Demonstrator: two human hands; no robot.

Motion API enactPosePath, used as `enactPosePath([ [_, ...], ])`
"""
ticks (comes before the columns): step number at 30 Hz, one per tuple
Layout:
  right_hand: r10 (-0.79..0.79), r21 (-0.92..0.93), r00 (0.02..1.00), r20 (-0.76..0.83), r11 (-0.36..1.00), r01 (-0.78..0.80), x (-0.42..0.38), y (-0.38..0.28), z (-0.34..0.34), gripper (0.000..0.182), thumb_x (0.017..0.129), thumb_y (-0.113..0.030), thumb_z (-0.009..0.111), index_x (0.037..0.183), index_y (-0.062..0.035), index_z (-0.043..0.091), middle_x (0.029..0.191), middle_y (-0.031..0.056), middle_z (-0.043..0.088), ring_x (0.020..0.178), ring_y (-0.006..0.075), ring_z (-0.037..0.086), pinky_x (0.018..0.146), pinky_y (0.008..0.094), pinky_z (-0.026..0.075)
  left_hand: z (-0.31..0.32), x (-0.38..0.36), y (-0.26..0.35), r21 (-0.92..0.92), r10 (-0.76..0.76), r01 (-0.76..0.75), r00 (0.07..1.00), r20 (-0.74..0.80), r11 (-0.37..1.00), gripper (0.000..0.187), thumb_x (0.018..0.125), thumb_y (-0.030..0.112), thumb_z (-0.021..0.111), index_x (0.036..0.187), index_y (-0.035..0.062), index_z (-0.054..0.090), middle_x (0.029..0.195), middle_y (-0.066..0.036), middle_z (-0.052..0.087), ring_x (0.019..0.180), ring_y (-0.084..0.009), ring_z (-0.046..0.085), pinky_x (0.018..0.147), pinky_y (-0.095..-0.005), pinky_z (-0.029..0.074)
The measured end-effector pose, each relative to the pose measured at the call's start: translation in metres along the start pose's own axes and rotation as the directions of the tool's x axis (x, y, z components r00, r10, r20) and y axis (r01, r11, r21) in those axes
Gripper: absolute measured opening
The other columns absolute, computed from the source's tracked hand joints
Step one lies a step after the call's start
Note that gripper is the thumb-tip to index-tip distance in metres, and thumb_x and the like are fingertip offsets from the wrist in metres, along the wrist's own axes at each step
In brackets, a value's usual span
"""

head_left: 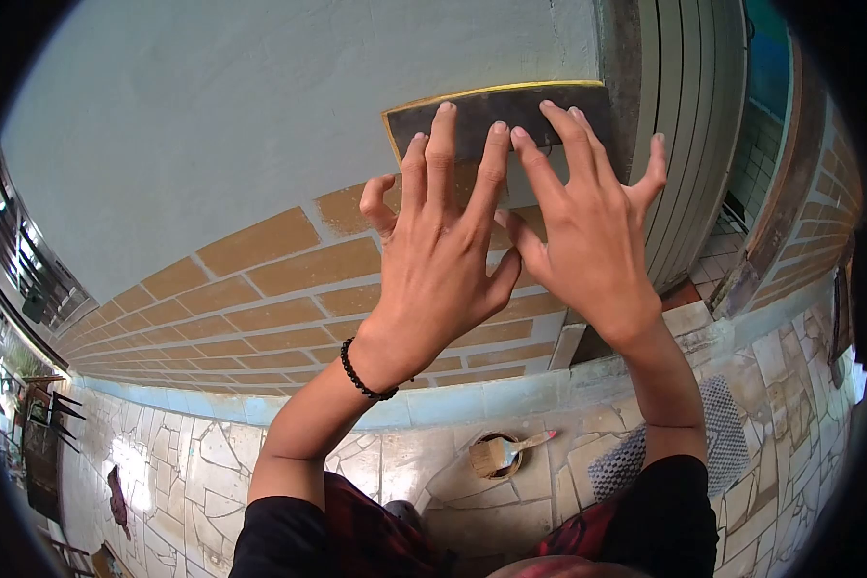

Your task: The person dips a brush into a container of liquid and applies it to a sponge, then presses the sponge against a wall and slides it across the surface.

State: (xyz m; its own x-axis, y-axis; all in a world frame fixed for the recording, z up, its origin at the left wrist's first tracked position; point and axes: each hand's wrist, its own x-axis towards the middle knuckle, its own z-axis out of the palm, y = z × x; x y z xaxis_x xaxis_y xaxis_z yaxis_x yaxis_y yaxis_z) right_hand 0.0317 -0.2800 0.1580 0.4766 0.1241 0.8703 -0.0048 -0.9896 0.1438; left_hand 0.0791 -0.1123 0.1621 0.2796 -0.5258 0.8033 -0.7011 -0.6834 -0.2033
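A dark, flat rectangular panel [520,106] with a yellow edge lies against the wall, above the painted brown bricks [318,267]. My left hand [438,246] has its fingers spread, with the fingertips on the panel's face. Beside it, my right hand [587,231] also has outstretched fingers, some of them on the panel. Its little finger sticks out to the right, near the door frame. The two thumbs come close together below the panel. A black beaded bracelet [354,376] circles my left wrist. My palms face the wall and are hidden.
On the stone-paved floor [221,453] below stands a small round container [512,470] with a paintbrush [530,443] resting across it. A grey textured mat [727,424] lies to the right. Pale vertical door panels [688,125] adjoin the wall. A dark cloth [118,501] lies far left.
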Motion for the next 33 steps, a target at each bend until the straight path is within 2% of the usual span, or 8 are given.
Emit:
enactPosePath([
  [2, -0.004, -0.013, 0.999, -0.032, 1.000, 0.004, 0.000, -0.004, 0.002, 0.060, 0.085, -0.038, 0.080, 0.137, -0.0104, 0.067, 0.159, 0.0087, 0.044, 0.143, 0.0278, 0.050, 0.113, 0.0790, 0.017, -0.002, 0.000, -0.001, -0.009, 0.004, -0.004, 1.000, -0.002, 1.000, 0.090, 0.077, 0.034, 0.074, 0.158, 0.0090, 0.043, 0.164, -0.023, 0.032, 0.141, -0.0389, 0.039, 0.107, -0.0534, 0.022],
  [7, -0.002, 0.004, 0.999, -0.044, 1.000, 0.002, 0.002, -0.005, 0.002, 0.057, 0.085, -0.036, 0.080, 0.134, -0.0101, 0.069, 0.162, 0.0059, 0.040, 0.143, 0.0274, 0.048, 0.113, 0.0794, 0.017, -0.001, 0.001, -0.003, 0.017, 0.015, -0.015, 1.000, -0.013, 1.000, 0.083, 0.078, 0.035, 0.072, 0.151, 0.0029, 0.050, 0.164, -0.022, 0.032, 0.140, -0.0368, 0.040, 0.107, -0.0525, 0.022],
  [13, 0.001, 0.008, 0.998, -0.057, 1.000, -0.001, 0.002, -0.004, 0.006, 0.056, 0.083, -0.035, 0.082, 0.133, -0.0116, 0.071, 0.164, 0.0062, 0.038, 0.143, 0.0269, 0.049, 0.114, 0.0792, 0.016, 0.004, -0.002, -0.005, 0.054, -0.003, 0.001, 1.000, 0.027, 0.999, 0.077, 0.081, 0.036, 0.071, 0.147, -0.0001, 0.055, 0.167, -0.022, 0.028, 0.147, -0.0341, 0.033, 0.108, -0.0525, 0.023],
  [16, -0.001, 0.001, 0.999, -0.053, 1.000, 0.001, 0.001, -0.003, 0.006, 0.055, 0.083, -0.034, 0.083, 0.132, -0.0122, 0.072, 0.164, 0.0066, 0.038, 0.143, 0.0261, 0.049, 0.115, 0.0791, 0.016, 0.007, -0.004, -0.003, 0.112, 0.009, -0.013, 0.999, 0.032, 0.994, 0.075, 0.082, 0.037, 0.070, 0.146, -0.0004, 0.056, 0.167, -0.022, 0.027, 0.152, -0.0366, 0.025, 0.112, -0.0535, 0.020],
  [20, -0.004, 0.018, 0.998, -0.059, 1.000, 0.005, 0.001, -0.001, 0.005, 0.054, 0.083, -0.033, 0.083, 0.132, -0.0119, 0.072, 0.165, 0.0069, 0.037, 0.143, 0.0249, 0.049, 0.115, 0.0791, 0.016, 0.008, -0.003, -0.001, 0.094, 0.003, -0.002, 1.000, -0.006, 0.996, 0.075, 0.084, 0.038, 0.069, 0.146, -0.0004, 0.056, 0.166, -0.021, 0.027, 0.154, -0.0382, 0.021, 0.115, -0.0547, 0.015],
  [23, 0.012, 0.032, 0.998, -0.059, 0.999, -0.010, 0.001, -0.002, 0.007, 0.056, 0.083, -0.034, 0.082, 0.135, -0.0134, 0.071, 0.162, 0.0052, 0.043, 0.143, 0.0255, 0.049, 0.115, 0.0788, 0.014, 0.010, -0.002, -0.001, 0.085, -0.012, 0.014, 1.000, -0.021, 0.996, 0.077, 0.084, 0.039, 0.069, 0.149, 0.0019, 0.053, 0.165, -0.020, 0.030, 0.155, -0.0389, 0.020, 0.117, -0.0558, 0.012],
  [29, -0.005, -0.030, 0.999, -0.053, 1.000, 0.004, 0.001, 0.000, 0.011, 0.069, 0.085, -0.031, 0.079, 0.150, -0.0323, 0.057, 0.153, 0.0016, 0.055, 0.143, 0.0288, 0.049, 0.115, 0.0789, 0.012, 0.010, -0.001, -0.004, 0.099, -0.011, 0.011, 1.000, 0.002, 0.995, 0.081, 0.082, 0.038, 0.068, 0.155, 0.0082, 0.047, 0.163, -0.017, 0.038, 0.156, -0.0384, 0.020, 0.116, -0.0614, 0.012],
  [33, 0.012, -0.005, 0.998, -0.061, 1.000, -0.012, 0.003, 0.000, 0.012, 0.076, 0.083, -0.029, 0.080, 0.153, -0.0375, 0.051, 0.157, 0.0022, 0.048, 0.144, 0.0296, 0.048, 0.114, 0.0795, 0.012, 0.011, -0.001, -0.003, 0.076, -0.016, 0.017, 1.000, -0.015, 0.997, 0.084, 0.079, 0.036, 0.069, 0.158, 0.0187, 0.045, 0.162, -0.016, 0.040, 0.151, -0.0364, 0.028, 0.111, -0.0574, 0.017],
])
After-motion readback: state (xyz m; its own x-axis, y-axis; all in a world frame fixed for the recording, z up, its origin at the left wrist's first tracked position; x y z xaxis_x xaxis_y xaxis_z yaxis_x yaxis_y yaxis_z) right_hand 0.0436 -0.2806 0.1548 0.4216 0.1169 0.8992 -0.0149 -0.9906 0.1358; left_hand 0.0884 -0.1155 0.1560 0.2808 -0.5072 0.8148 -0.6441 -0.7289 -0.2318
